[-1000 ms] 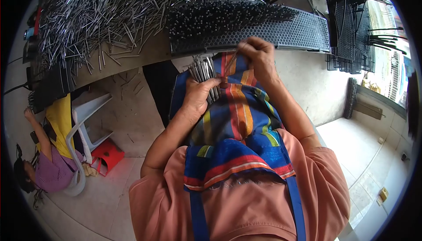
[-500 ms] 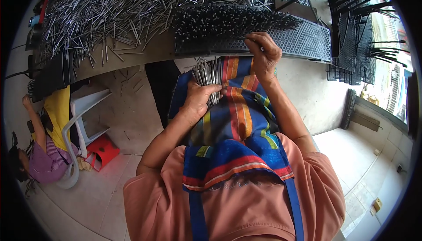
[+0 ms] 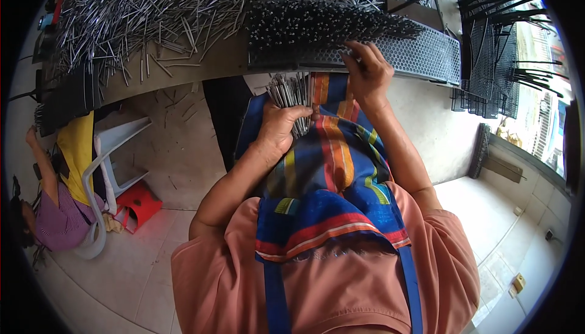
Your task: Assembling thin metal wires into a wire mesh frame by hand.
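My left hand (image 3: 280,128) is closed round an upright bundle of thin metal rods (image 3: 290,93) above my lap. Their upper ends fan out past my thumb. At the near edge of a perforated tray (image 3: 420,57), my right hand (image 3: 370,77) is raised with its fingers curled toward the thumb. Whatever lies between those fingertips is too small to make out. Many dark rods (image 3: 311,26) stand packed upright in the tray's holes, toward its left and far side. On the right, bare holes show.
A large heap of loose metal rods (image 3: 164,11) covers the bench (image 3: 183,75) on the left. Dark mesh racks (image 3: 481,54) with long rods stand at the right. Another person (image 3: 64,212) sits at far left by a pale chair (image 3: 100,182) and a red bag (image 3: 139,206).
My right hand has shifted slightly down and its fingers have loosened from a tighter curl. My left hand still holds the bundle, a little higher in view.
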A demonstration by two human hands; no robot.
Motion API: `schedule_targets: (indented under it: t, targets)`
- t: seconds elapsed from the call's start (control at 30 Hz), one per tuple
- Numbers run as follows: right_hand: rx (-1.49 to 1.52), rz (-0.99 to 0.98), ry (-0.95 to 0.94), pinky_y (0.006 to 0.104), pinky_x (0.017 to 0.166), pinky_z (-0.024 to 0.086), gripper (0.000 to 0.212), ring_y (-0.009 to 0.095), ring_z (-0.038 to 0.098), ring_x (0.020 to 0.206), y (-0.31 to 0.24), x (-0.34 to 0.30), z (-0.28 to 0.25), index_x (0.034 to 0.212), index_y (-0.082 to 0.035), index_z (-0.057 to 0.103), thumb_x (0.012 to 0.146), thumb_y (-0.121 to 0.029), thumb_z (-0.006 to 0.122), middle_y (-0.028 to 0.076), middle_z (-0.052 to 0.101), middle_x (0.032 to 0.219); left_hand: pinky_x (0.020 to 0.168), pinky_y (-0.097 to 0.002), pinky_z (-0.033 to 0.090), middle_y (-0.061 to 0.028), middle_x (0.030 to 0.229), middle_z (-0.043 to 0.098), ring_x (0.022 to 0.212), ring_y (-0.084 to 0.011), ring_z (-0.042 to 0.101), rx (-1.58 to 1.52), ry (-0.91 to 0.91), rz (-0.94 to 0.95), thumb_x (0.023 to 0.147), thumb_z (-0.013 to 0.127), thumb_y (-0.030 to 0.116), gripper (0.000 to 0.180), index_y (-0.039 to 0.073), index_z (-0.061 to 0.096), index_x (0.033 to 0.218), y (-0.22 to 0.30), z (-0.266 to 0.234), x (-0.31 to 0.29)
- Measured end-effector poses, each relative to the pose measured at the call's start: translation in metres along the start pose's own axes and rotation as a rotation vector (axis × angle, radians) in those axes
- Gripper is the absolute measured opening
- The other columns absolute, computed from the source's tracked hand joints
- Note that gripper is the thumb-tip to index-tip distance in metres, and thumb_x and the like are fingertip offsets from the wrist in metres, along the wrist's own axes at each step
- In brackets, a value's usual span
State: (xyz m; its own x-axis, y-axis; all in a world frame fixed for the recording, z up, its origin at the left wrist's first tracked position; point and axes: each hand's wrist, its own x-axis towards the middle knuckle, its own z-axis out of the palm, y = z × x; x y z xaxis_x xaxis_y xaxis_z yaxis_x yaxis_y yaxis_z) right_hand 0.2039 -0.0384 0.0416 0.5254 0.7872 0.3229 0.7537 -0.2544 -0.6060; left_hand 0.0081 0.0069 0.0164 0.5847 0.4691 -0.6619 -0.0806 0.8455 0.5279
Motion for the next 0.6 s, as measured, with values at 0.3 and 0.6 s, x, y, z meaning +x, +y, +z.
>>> schedule_targets:
  t: [0.3, 0.6]
  targets:
    - [0.908, 0.722, -0.630, 0.0202, 0.046, 0.034, 0.007, 0.002, 0.048, 0.053, -0.014, -0.024, 0.017, 0.083, 0.000, 0.068, 0.084, -0.007, 0.070, -0.002, 0.059, 0.063, 0.064, -0.0342, 0.059, -0.0126, 0.090, 0.070, 0.076, -0.0228, 0.070, -0.054, -0.020, 0.085, 0.074, 0.063, -0.011, 0.032, -0.004, 0.064, 0.105, 0.005, -0.008, -0.010]
    - [0.671, -0.074, -0.056, 0.0217, 0.057, 0.043, 0.011, 0.005, 0.052, 0.065, -0.068, 0.014, 0.053, 0.091, 0.000, 0.069, 0.081, 0.006, 0.068, 0.001, 0.062, 0.078, 0.061, -0.0351, 0.057, -0.0161, 0.077, 0.069, 0.065, -0.0254, 0.069, -0.072, 0.211, 0.130, 0.074, 0.067, -0.010, 0.012, -0.010, 0.067, 0.085, 0.009, -0.048, -0.023]
